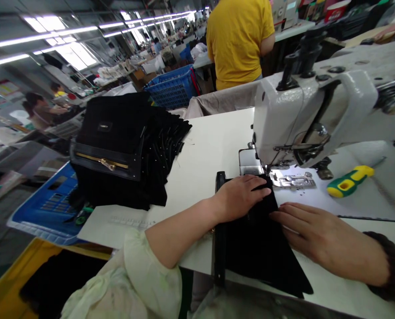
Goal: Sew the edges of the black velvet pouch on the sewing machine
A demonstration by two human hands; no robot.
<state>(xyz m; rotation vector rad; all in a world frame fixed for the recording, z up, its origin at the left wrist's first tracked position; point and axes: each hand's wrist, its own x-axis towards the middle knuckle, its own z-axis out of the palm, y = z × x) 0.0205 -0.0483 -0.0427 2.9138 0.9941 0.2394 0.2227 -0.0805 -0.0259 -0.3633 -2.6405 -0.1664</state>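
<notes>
A black fabric panel (260, 248) lies on the white sewing table, its upper edge by the needle area of the sewing machine (284, 115). My left hand (242, 199) rests flat on the panel just below the presser foot, fingers stretched toward it. Along the panel's right edge, my right hand (323, 239) lies with its fingers extended and touching the cloth; the thumb is hidden. A dark leather-like strip (220, 248) runs down the panel's left side. To the left stands a pile of black panels (118, 115), the top one bearing a gold zipper (107, 164).
A yellow-green screwdriver (350, 181) lies right of the needle. Left of the table are a blue crate (48, 212) and a yellow bin (5, 283) with black cloth. Another blue basket (174, 88) and a person in yellow (239, 40) are behind the table.
</notes>
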